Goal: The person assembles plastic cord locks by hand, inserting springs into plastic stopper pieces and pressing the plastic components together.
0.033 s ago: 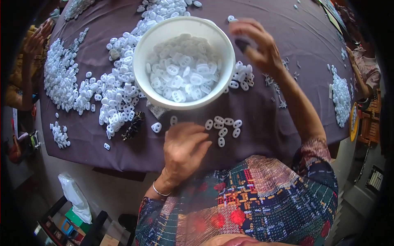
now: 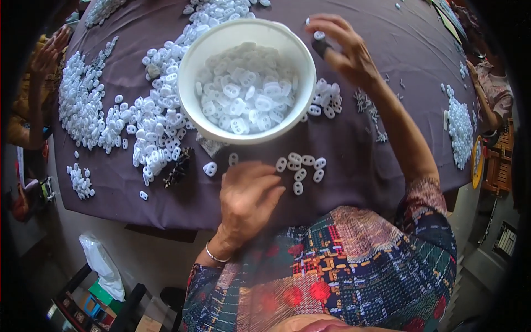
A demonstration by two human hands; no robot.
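My left hand (image 2: 246,196) hovers at the near table edge, fingers blurred and bent, thumb apart from them, nothing visible inside. Beyond its fingers lies a white oval two-hole piece (image 2: 233,159), with another piece (image 2: 209,169) to its left. To its right several loose pieces (image 2: 299,175) form a small group. My right hand (image 2: 345,50), a black wrap on its thumb, is past the tub's right side, with a white two-hole piece (image 2: 319,35) between thumb and finger. A white tub (image 2: 249,138), partly filled with such pieces, stands between my hands.
A large heap of white pieces (image 2: 157,133) spreads left of the tub, with another pile (image 2: 80,94) further left. Thin white bits (image 2: 368,108) lie under my right forearm. Other people's hands (image 2: 51,55) show at left; more pieces (image 2: 459,133) sit at far right.
My right hand has shifted slightly up and left, its thumb coming in toward the fingers with a white piece now showing there. My left hand stays almost in place.
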